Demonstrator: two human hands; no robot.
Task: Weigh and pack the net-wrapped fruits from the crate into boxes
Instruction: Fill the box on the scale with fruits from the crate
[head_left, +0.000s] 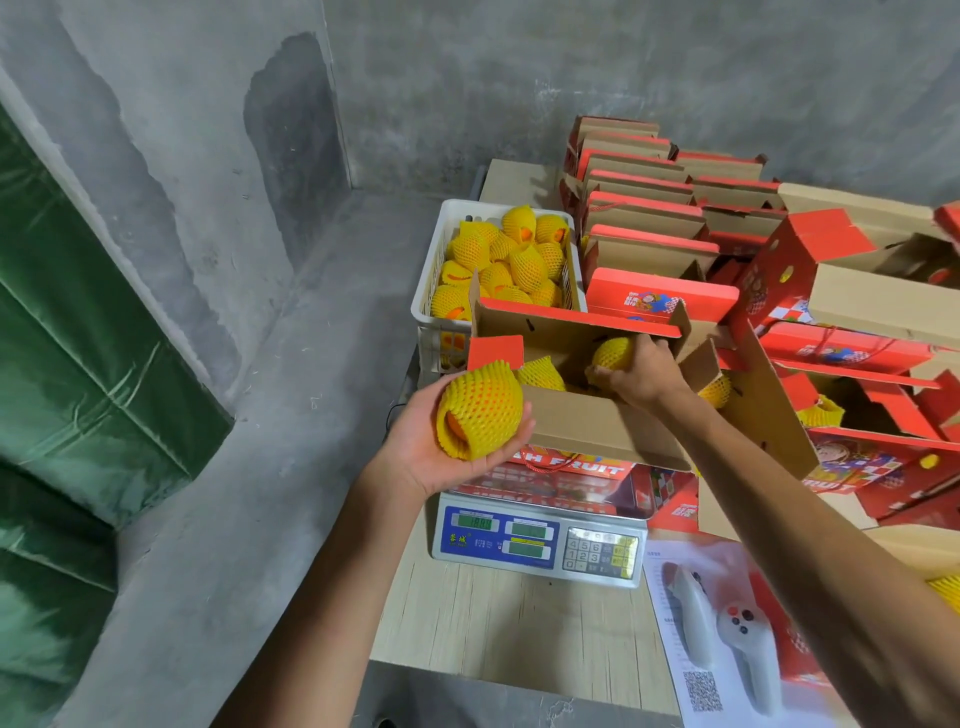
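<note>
With the open box sitting on the scale so its weight reads as we fill it, our right hand grips one net-wrapped fruit inside it while our left hand cups another netted fruit ready beside the box, the white crate of fruit just behind.

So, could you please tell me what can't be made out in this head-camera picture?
- Scale reading: the green digits are too small and blurred to read.
- Open box on the scale: its near wall and the right hand hide how many netted fruits lie inside.
- White crate: the box flap covers its near end.
</note>
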